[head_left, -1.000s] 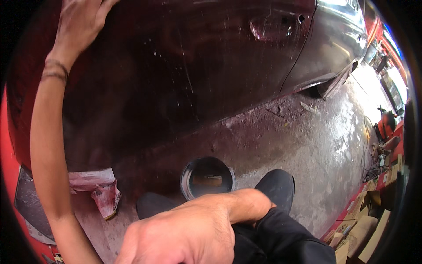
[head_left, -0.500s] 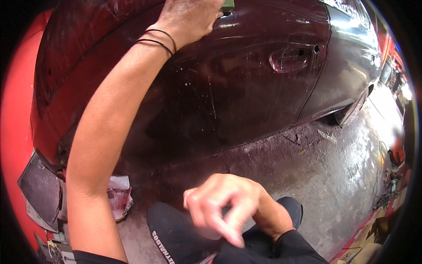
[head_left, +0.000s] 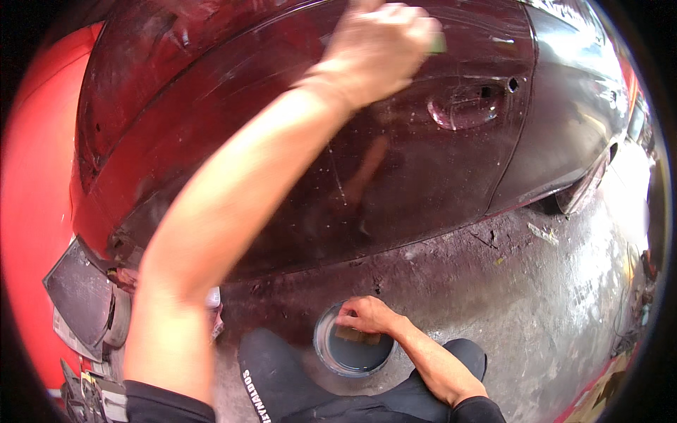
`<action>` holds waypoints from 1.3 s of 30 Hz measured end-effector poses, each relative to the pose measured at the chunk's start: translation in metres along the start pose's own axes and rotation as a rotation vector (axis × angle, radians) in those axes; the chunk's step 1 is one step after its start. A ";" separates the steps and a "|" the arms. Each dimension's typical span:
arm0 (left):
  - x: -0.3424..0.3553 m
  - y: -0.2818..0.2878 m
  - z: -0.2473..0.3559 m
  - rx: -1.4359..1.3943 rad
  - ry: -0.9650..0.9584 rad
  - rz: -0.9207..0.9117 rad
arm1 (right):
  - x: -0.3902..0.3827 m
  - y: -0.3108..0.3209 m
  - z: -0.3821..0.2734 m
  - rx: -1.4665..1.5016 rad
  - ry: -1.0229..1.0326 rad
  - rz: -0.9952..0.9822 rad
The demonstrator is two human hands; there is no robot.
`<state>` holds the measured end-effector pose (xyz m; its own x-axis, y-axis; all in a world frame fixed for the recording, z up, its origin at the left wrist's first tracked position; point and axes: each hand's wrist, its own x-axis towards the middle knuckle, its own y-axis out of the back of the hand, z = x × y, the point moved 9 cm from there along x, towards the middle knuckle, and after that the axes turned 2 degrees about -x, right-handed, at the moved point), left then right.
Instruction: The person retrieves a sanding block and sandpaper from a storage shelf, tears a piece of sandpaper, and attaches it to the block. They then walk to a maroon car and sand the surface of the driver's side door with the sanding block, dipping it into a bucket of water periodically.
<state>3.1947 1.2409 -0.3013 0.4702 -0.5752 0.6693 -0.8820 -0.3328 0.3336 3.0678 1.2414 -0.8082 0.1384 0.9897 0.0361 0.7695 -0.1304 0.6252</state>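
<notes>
My left hand point(head_left: 384, 53), smeared by motion, is closed around a small green block point(head_left: 438, 44) against the upper part of a dark maroon car door point(head_left: 395, 190). Most of the block is hidden by the fingers. Low between my knees stands a round bucket point(head_left: 321, 349) with greyish liquid inside. My right hand point(head_left: 368, 314) reaches over its far rim, fingers closed on a flat brownish piece point(head_left: 358, 335) at the liquid. Whether that piece is sponge or folded paper I cannot tell.
Right of my left hand is the door's handle recess point(head_left: 462, 109). A red panel point(head_left: 42, 204) stands at the far left, with a dark flat sheet point(head_left: 81, 299) leaning by it. The concrete floor point(head_left: 486, 296) has scraps along the car's lower edge.
My left hand has slid rightward along the door with the green block. My right hand has gone from over my lap to the bucket, which now shows. The view has shifted slightly.
</notes>
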 end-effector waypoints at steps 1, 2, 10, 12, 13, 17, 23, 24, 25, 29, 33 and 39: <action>0.021 0.004 0.020 0.073 -0.041 0.014 | 0.004 -0.006 0.002 -0.015 0.007 0.010; 0.028 -0.008 0.019 0.079 0.042 0.039 | 0.009 -0.014 -0.001 -0.008 -0.015 -0.021; -0.167 0.072 -0.055 0.118 0.092 -0.151 | -0.022 0.030 0.025 -0.060 -0.096 0.057; -0.222 0.104 -0.078 0.142 0.129 -0.197 | -0.025 0.041 0.024 -0.065 -0.063 0.113; -0.229 0.110 -0.079 0.169 0.117 -0.203 | -0.024 0.041 0.022 -0.069 -0.054 0.119; -0.157 0.062 -0.033 0.129 0.018 -0.038 | -0.016 0.040 0.014 -0.089 -0.032 0.127; -0.098 0.029 0.012 0.166 0.046 0.178 | -0.002 0.018 0.003 -0.117 -0.088 0.025; -0.115 0.029 0.011 0.189 0.048 0.144 | -0.007 0.021 0.009 -0.124 -0.110 0.034; -0.144 0.035 0.007 0.212 0.043 0.102 | -0.011 0.023 0.014 -0.123 -0.126 0.042; -0.264 0.099 -0.054 0.349 0.158 -0.140 | -0.017 0.025 -0.008 -0.104 -0.013 0.072; -0.265 0.103 -0.056 0.348 0.119 -0.097 | -0.020 0.025 -0.028 -0.118 0.009 0.062; -0.127 0.028 0.018 0.234 0.018 0.170 | -0.012 0.012 -0.024 -0.154 -0.041 0.021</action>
<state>3.1108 1.2910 -0.3883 0.3135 -0.6247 0.7152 -0.9160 -0.3975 0.0543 3.0604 1.2296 -0.7830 0.1809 0.9833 0.0208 0.6619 -0.1374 0.7369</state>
